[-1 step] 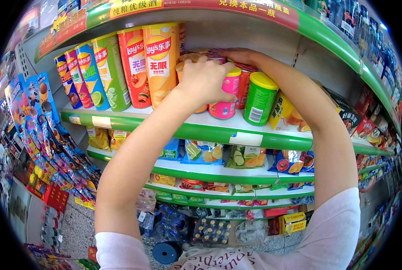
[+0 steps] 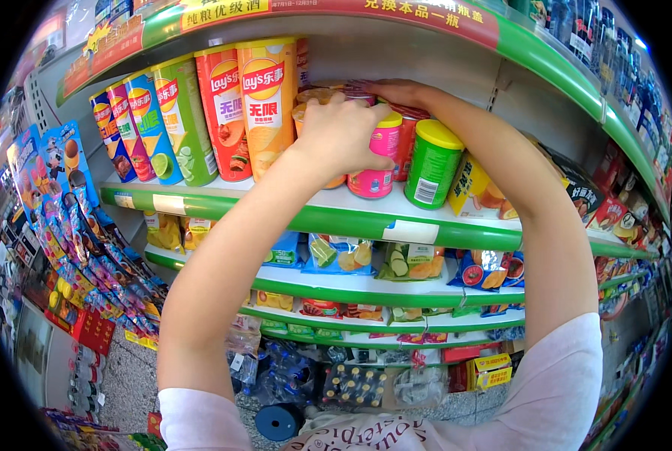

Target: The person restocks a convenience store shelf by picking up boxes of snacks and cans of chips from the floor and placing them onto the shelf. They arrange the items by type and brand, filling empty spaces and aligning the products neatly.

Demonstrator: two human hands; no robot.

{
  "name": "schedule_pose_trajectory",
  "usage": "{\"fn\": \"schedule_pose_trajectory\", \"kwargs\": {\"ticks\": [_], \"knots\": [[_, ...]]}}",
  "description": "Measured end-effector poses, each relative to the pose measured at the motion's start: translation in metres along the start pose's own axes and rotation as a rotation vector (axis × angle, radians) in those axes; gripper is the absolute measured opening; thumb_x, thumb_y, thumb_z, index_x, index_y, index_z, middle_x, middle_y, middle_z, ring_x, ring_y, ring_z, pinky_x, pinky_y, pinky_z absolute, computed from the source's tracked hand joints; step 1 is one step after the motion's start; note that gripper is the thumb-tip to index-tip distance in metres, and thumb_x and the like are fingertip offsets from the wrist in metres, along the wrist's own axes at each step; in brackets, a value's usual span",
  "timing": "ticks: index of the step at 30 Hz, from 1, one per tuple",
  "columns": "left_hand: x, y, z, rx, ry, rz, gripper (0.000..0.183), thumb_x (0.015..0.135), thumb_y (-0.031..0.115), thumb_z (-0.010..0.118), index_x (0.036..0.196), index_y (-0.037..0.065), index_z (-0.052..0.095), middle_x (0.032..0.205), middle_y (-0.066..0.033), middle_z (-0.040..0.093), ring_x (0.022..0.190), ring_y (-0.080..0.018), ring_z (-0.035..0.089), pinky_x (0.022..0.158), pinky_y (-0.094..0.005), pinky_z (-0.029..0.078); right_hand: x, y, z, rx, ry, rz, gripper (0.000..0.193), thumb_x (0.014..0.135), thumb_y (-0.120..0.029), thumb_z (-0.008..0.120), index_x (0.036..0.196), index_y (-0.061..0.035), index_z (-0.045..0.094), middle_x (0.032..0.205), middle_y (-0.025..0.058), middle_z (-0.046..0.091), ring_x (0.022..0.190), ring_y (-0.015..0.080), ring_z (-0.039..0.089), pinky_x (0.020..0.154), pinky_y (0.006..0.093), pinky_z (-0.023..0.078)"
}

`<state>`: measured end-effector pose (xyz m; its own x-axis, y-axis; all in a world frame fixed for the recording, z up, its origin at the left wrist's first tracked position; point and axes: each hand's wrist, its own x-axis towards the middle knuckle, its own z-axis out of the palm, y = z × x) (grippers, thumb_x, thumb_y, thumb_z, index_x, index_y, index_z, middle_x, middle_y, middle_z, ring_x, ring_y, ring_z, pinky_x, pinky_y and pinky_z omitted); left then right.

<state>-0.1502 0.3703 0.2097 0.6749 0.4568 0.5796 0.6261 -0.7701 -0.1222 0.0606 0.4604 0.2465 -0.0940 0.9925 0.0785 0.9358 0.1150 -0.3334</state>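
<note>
My left hand (image 2: 342, 137) is curled around a short pink chip can (image 2: 373, 174) with a yellow lid, its thumb across the can's front and its fingers over the top. Under that palm, an orange can (image 2: 337, 181) is mostly hidden. My right hand (image 2: 400, 92) reaches in from the right behind the short cans, fingers stretched out to the left over the rear ones; their tips are partly hidden. Beneath my right wrist stand a red can (image 2: 406, 143) and a green can (image 2: 434, 167) with a yellow lid.
Tall chip cans, including an orange one (image 2: 268, 105) and a green one (image 2: 183, 124), line the left side of the shelf (image 2: 313, 214). Yellow snack boxes (image 2: 471, 188) stand to the right. Bagged chips (image 2: 341, 255) fill the shelf below. Hanging snack packs (image 2: 103, 233) are at the left.
</note>
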Motion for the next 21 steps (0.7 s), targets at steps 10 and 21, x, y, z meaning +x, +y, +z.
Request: {"fn": "schedule_pose_trajectory", "kwargs": {"ticks": [10,21], "knots": [[-0.002,0.001,0.011,-0.043,0.077,0.042,0.073,0.062,0.048,0.075,0.123,0.018,0.052,0.114,-0.0084,0.061,0.112,-0.0298,0.053,0.093,-0.0508,0.041,0.028,0.035,-0.005,-0.052,-0.051,-0.148,0.066,0.09,-0.061,0.032,0.142,-0.0188,0.034,0.143,0.0105,0.039,0.126,0.0269,0.041,0.106,0.037,0.028],[-0.003,-0.011,0.004,-0.005,0.085,0.129,0.07,0.062,0.048,0.075,0.122,0.018,0.053,0.114,-0.011,0.061,0.113,-0.0301,0.053,0.097,-0.0481,0.04,-0.148,-0.01,-0.041,-0.192,-0.205,-0.154,0.106,0.066,-0.061,0.068,0.145,-0.0071,0.021,0.142,0.0158,0.038,0.13,0.027,0.038,0.11,0.0386,0.024]]}}
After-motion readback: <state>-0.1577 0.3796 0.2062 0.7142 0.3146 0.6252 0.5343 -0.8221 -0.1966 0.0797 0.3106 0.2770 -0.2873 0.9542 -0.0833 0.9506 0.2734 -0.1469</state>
